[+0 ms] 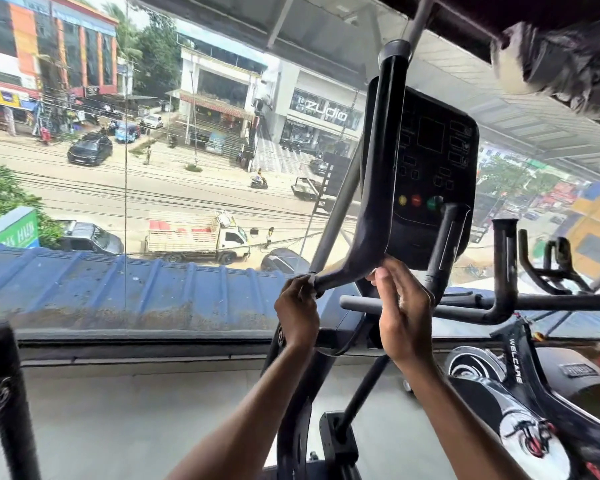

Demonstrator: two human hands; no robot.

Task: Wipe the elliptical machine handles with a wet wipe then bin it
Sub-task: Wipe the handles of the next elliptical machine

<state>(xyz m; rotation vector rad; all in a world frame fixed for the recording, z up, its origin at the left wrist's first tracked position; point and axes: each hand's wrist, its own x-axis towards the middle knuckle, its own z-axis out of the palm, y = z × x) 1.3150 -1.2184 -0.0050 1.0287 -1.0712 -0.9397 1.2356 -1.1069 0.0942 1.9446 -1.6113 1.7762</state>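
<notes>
The elliptical's black left handle (378, 161) rises beside the console (433, 174) and bends left at its lower end. My left hand (297, 311) pinches a white wet wipe (309, 279) against the handle's lower tip. My right hand (404, 317) reaches up under the bend, its fingers fairly straight, and a small white bit of wipe shows between its thumb and fingertips. Most of the wipe is hidden by my hands and the handle. A second black handle (447, 237) stands right of the console. No bin is in view.
A grey crossbar (430, 306) runs right from behind my right hand. An exercise bike (520, 386) with black handlebars stands at right. A large window (153, 168) with a low sill fills the front. Another black machine post (7, 393) is at far left.
</notes>
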